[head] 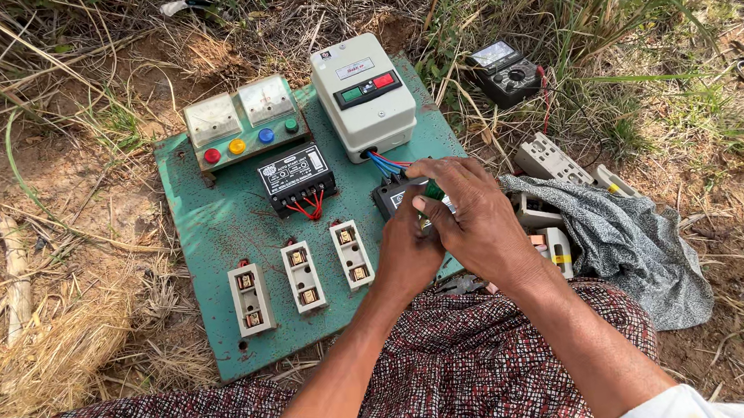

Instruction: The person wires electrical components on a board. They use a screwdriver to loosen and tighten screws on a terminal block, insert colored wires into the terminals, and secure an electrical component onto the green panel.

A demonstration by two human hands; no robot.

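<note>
A green metal panel [210,225] lies on the ground with electrical parts mounted on it. My left hand [405,251] and my right hand [472,213] meet over a small black module [389,196] at the panel's right side, just below a grey-white starter box [364,94]. Blue and red wires [383,162] run from that box down to the module. My right hand's fingers pinch a green-handled tool [434,190] against the module. My left hand's fingers press the module's lower edge; what they hold is hidden.
On the panel are two white meters with coloured buttons [243,121], a black relay with red wires [296,178] and three white fuse holders [301,278]. A multimeter [504,72] sits in the grass. White fuse parts [549,160] and a grey cloth [639,242] lie to the right.
</note>
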